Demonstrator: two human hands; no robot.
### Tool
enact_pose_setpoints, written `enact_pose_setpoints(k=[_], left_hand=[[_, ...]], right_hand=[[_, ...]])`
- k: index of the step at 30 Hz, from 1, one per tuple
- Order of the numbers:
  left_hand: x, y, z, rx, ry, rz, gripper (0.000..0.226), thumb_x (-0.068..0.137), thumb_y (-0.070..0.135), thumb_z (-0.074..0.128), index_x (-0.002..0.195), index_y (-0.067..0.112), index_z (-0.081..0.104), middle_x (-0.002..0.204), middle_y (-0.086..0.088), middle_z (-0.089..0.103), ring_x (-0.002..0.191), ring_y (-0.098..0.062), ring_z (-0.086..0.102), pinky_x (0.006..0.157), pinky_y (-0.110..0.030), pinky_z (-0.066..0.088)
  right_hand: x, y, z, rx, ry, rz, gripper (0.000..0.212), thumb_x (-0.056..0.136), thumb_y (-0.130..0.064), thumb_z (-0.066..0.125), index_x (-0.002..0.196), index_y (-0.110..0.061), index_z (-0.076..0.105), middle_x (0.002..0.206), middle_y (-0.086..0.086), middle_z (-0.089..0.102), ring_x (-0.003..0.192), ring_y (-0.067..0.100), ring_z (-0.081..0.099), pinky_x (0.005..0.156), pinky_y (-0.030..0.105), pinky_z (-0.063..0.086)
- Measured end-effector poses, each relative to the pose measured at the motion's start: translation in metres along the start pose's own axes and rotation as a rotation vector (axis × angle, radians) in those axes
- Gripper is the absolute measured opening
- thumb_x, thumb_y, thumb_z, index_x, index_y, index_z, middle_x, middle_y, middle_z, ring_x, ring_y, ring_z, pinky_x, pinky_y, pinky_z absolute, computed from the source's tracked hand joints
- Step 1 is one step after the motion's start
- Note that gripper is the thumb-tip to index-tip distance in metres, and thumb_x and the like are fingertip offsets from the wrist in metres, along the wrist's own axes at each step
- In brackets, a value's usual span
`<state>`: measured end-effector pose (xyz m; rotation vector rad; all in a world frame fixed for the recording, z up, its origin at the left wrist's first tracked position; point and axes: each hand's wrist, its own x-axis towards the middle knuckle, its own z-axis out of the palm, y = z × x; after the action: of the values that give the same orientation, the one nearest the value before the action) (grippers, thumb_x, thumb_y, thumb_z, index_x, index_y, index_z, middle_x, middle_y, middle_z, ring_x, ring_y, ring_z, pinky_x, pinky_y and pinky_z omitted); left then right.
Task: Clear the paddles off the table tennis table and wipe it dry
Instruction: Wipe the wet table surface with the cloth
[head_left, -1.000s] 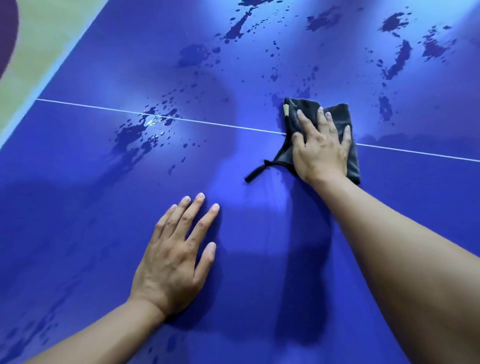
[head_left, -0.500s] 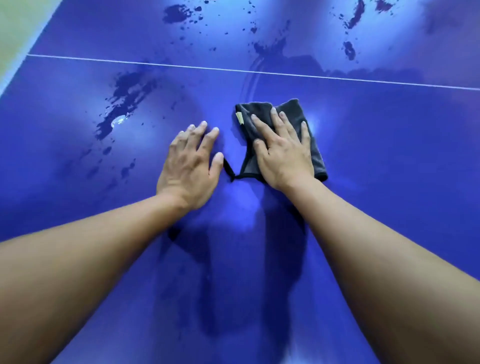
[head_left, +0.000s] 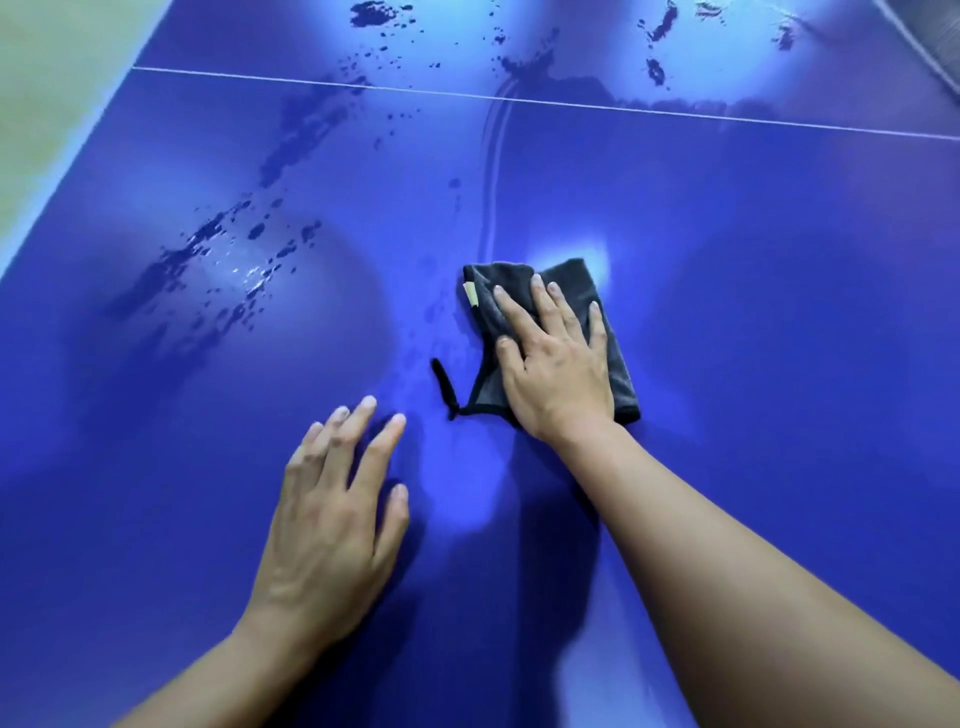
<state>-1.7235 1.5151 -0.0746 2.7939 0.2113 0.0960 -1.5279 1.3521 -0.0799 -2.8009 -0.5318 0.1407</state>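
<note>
View from a head-worn camera, looking down at a glossy blue tabletop (head_left: 753, 312) with both bare forearms reaching in from the bottom edge. The right hand (head_left: 556, 374) lies flat on a folded dark grey cloth (head_left: 576, 283), fingers straight and slightly spread, pressing it to the surface rather than gripping it. The cloth sits near the middle of the view, well short of the thin white line (head_left: 311, 80) that crosses the tabletop farther out; half a second ago it lay closer to that line. A faint curved wipe streak (head_left: 491, 171) runs from the line down to the cloth's far edge. A small tan label (head_left: 470, 293) shows at the cloth's far left corner, and a black hanging loop (head_left: 441, 382) trails off its near left corner onto the tabletop. The left hand (head_left: 332, 514) holds nothing, its fingers straight and fanned apart (whether the fingertips touch the surface cannot be told). Half a second ago it rested just beside the cloth, thumb at the loop; now it has drawn back toward the person and is apart from both. Dark water splashes (head_left: 223, 270) glisten to the left of the cloth, and more droplets (head_left: 379, 13) lie beyond the white line. A strip of pale floor (head_left: 52, 78) shows past the tabletop's left edge.
</note>
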Motion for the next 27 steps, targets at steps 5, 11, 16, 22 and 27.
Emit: enact_pose_setpoints(k=[5,11,16,22,27], left_hand=[[-0.085,0.008,0.003,0.021,0.008,-0.003,0.055,0.098,0.034,0.037,0.146,0.012,0.049,0.157,-0.009,0.039,0.147,-0.032,0.033,0.123,-0.047,0.021],[-0.166,0.015,0.006,0.105,-0.016,-0.021,0.056,0.099,0.034,0.031,0.151,0.014,0.043,0.159,-0.01,0.035,0.149,-0.03,0.03,0.122,-0.046,0.021],[-0.204,0.013,-0.001,0.105,-0.065,-0.027,0.058,0.101,0.035,0.023,0.155,0.019,0.035,0.164,-0.004,0.029,0.153,-0.025,0.023,0.123,-0.043,0.018],[-0.202,0.008,-0.013,0.071,-0.043,-0.012,0.053,0.099,0.035,0.029,0.144,0.02,0.052,0.153,-0.004,0.045,0.142,-0.027,0.042,0.115,-0.041,0.029],[-0.166,0.001,-0.013,0.056,0.037,-0.041,0.051,0.097,0.032,0.035,0.14,0.013,0.054,0.154,-0.011,0.043,0.14,-0.032,0.043,0.112,-0.047,0.039]], right_hand=[[-0.098,-0.014,0.008,0.013,0.012,-0.014,0.056,0.104,-0.043,0.026,0.16,-0.046,0.016,0.172,-0.006,0.004,0.157,0.007,-0.004,0.126,0.048,-0.01],[-0.234,-0.031,0.018,-0.005,0.016,-0.022,0.059,0.101,-0.047,0.02,0.16,-0.047,0.017,0.172,-0.006,0.006,0.157,0.008,-0.004,0.126,0.05,-0.007],[-0.288,-0.047,0.026,-0.029,0.03,0.021,0.057,0.102,-0.049,0.019,0.159,-0.047,0.016,0.171,-0.007,0.007,0.157,0.006,-0.005,0.126,0.049,-0.007],[-0.29,-0.055,0.028,-0.04,0.072,0.04,0.058,0.101,-0.05,0.02,0.159,-0.048,0.019,0.171,-0.007,0.01,0.157,0.008,0.0,0.126,0.051,-0.003],[-0.25,-0.06,0.025,-0.041,0.041,-0.011,0.059,0.099,-0.051,0.014,0.158,-0.051,0.013,0.171,-0.009,0.005,0.157,0.006,-0.004,0.126,0.05,-0.006]])
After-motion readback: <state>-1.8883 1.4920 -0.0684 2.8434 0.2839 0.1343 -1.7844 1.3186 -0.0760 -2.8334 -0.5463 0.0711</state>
